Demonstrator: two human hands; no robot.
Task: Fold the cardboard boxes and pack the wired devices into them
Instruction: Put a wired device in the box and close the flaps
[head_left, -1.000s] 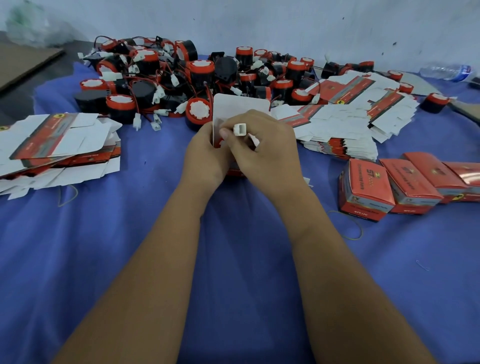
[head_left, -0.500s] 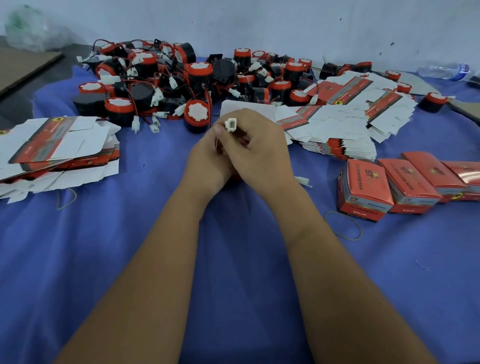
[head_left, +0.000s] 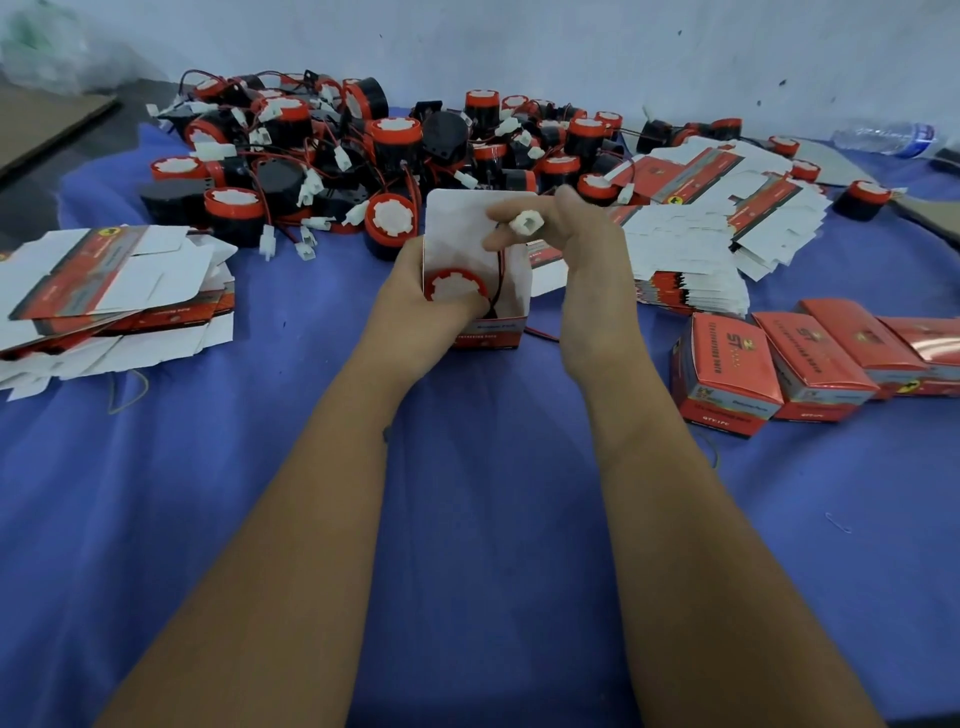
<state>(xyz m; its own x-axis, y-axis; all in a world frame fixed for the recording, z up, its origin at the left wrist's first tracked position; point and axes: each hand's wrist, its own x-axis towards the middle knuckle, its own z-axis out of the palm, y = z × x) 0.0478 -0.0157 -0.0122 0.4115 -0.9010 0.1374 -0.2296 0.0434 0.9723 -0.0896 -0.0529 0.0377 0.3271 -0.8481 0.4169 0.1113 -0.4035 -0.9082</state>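
A white connector (head_left: 525, 224) is pinched between the thumb and forefinger of the right hand (head_left: 582, 270), the other fingers loosely curled; the hand is raised above the open box (head_left: 493, 327), wrist bent inward. From the connector a red and black wire (head_left: 497, 280) is led down into the box. The box is gripped by the left hand (head_left: 415, 312), fingers wrapped round its left wall, thumb laid over the red-rimmed device (head_left: 454, 286) seated inside. The box is stood on the blue cloth (head_left: 467, 519), its white flap (head_left: 467, 208) upright, before the heap of devices (head_left: 363, 150). Closed boxes (head_left: 810, 358) are lined up at right, flat box blanks (head_left: 104, 291) stacked at left
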